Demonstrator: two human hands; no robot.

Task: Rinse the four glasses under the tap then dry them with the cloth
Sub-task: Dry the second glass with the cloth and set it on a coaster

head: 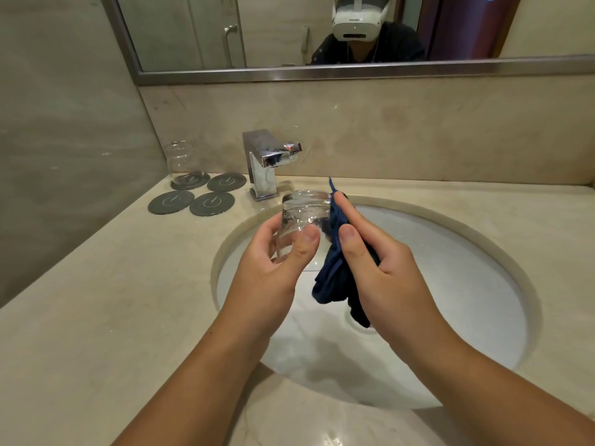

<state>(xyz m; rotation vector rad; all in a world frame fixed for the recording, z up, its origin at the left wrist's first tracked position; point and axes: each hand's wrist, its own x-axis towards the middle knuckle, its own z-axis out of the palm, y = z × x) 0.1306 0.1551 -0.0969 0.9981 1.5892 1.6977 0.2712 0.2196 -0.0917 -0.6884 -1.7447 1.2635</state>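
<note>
BATHROOM BASIN, DRYING IN HAND: Two bare forearms (pixel 199 365) reach in from the bottom of my head-camera feed, over the front edge of the beige stone tabletop (pixel 96 300), and meet above the white oval sink (pixel 450 252).

The left hand (pixel 273 252) grips a clear glass (pixel 302 214) upright over the bowl. Its thumb lies across the near wall and its fingers are curled round the far side, low down, which leaves the rim and upper wall free for wiping.

The right hand (pixel 380 262) pinches a dark blue cloth (pixel 335 275) between thumb and forefinger and presses it to the glass's right side. The forefinger runs up towards the rim, and the loose end of the cloth hangs down into the sink. Working over the bowl means any drips should fall there, I judge, and not on the stone.

The chrome tap (pixel 267 162) stands behind the glass, and I see no stream from its spout. That fits a glass past rinsing and now at the drying step.

At the far left, a second glass (pixel 180 162) stands on one of four grey coasters (pixel 170 202). The other three are bare, presumably places for finished glasses. I cannot find the remaining two glasses in this view, so I cannot say how many are done.

Along the top, a framed mirror (pixel 193 30) reflects the person wearing the white headset.
</note>
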